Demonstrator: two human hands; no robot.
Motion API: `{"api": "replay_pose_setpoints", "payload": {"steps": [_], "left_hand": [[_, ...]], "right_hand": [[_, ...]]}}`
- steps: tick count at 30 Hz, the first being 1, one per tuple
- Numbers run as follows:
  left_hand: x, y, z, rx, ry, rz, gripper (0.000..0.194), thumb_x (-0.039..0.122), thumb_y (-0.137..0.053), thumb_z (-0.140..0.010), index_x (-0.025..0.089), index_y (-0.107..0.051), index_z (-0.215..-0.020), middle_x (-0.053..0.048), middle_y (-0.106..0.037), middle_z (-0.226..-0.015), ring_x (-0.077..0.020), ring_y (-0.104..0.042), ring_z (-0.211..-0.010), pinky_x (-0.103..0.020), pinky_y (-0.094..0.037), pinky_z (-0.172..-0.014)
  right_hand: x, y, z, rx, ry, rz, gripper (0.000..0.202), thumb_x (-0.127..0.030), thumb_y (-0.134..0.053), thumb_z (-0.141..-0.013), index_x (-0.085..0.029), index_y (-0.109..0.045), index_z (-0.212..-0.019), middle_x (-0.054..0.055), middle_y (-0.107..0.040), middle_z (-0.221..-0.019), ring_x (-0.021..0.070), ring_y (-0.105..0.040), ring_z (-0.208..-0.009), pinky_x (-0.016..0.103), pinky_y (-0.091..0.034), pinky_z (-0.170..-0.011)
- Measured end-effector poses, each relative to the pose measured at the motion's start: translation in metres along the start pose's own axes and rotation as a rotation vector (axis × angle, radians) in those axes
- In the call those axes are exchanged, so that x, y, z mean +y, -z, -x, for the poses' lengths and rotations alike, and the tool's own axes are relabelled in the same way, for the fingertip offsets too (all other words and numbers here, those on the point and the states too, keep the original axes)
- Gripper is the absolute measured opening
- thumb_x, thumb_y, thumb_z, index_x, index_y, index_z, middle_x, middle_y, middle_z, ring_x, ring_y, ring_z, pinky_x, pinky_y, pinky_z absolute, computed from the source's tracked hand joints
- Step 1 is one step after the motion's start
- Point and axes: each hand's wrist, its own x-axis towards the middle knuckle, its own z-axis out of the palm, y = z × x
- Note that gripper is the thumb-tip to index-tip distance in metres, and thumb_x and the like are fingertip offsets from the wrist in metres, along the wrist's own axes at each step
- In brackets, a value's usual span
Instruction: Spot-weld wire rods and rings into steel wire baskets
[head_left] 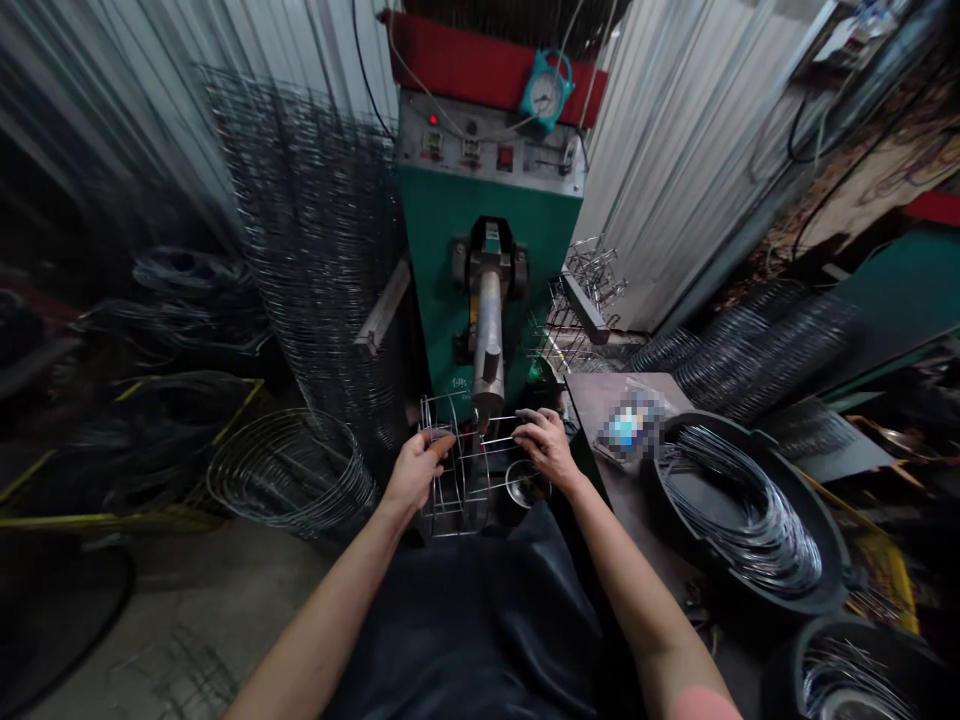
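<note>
A wire frame (448,513) of thin metal rods and curved wires sits in front of me, under the cylindrical metal arm (489,330) of a green machine (439,230). My left hand (421,472) is closed on the frame's left part, with an orange-brown covering on a finger or the thumb. On the other side, my right hand (549,448) pinches the ends of the straight rods, and dark coverings show on its fingertips. The tip of the metal arm meets or nearly meets the rods between my hands; contact is unclear.
To the left rise tall stacks of wire rings (307,220) and a wire coil (289,470). A side table (592,395) at right bears a plastic bag and a black tub (750,590) of bent wires. A teal clock (546,92) hangs on the machine's top.
</note>
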Motion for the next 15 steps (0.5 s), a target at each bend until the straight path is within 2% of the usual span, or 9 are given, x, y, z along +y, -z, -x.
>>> {"api": "replay_pose_setpoints", "payload": {"steps": [15], "left_hand": [[-0.001, 0.000, -0.020, -0.008, 0.017, 0.049, 0.033, 0.034, -0.071, -0.046, 0.013, -0.057, -0.068, 0.003, -0.047, -0.060, -0.0061, -0.038, -0.049, -0.018, -0.020, -0.037]], "right_hand": [[0.015, -0.010, -0.012, -0.019, -0.011, -0.023, 0.009, -0.023, -0.057, -0.082, -0.025, -0.065, -0.080, 0.000, -0.061, -0.109, 0.0207, -0.043, -0.097, 0.037, -0.035, -0.088]]}}
